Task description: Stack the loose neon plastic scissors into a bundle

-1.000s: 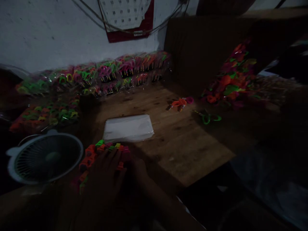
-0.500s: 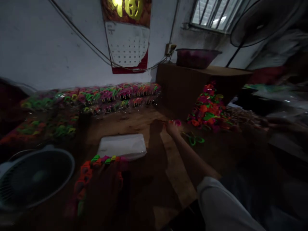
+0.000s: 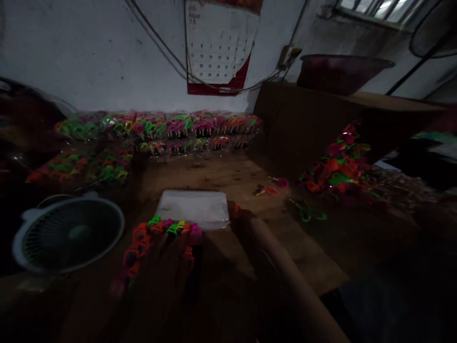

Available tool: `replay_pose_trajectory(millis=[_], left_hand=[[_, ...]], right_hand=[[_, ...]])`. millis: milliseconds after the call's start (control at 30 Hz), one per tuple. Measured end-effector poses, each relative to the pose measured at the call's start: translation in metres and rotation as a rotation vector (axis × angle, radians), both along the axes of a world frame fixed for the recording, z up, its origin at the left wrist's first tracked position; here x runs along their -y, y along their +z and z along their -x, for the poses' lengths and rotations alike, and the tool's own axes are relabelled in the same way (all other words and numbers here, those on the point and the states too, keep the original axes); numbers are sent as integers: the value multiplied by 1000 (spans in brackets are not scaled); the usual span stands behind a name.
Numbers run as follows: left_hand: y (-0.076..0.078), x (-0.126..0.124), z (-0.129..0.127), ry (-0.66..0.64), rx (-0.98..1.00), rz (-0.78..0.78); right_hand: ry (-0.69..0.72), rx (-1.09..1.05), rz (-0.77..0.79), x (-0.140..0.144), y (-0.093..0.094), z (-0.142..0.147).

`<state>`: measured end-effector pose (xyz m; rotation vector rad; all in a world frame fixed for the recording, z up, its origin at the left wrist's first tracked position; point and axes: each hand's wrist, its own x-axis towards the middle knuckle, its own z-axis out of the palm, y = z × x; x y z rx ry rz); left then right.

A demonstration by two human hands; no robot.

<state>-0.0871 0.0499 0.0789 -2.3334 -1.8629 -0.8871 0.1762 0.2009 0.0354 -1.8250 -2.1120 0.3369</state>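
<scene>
Dim light. Our left hand (image 3: pixel 167 267) lies flat, fingers spread, pressing on a row of small neon plastic clips in orange, green and pink (image 3: pixel 162 231) lined up on the worn wooden tabletop (image 3: pixel 282 247). Our right hand (image 3: pixel 243 219) sits just beside the near right corner of a stack of clear flat plastic bags (image 3: pixel 193 209), fingers closed on a small orange piece (image 3: pixel 237 207); too dark to tell more of it. We judge the step as gathering a set of clips for bagging: the piece in the right hand likely joins the row next, needing a short move left while the left hand keeps the row square. Farther out: a small white desk fan (image 3: pixel 67 233) at left, packed bags of neon clips (image 3: pixel 160 131) along the wall, a loose heap of neon clips (image 3: pixel 335 166) at right.
</scene>
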Motion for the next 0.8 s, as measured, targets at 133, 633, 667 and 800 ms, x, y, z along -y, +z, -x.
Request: replay_pose_trajectory(millis=[133,633,667,800], left_hand=[[2,-1,1,-2,26,31],[5,-2,24,-238,-57,205],[4,-3,25,-253,-69,208],[-1,-5,33,-294,-109,214]], right_hand=[[-62,255,29,25,-7,16],[-232,94,373,90,8,86],[-193,84,373,91,9,89],[66,-8,408,100,9,89]])
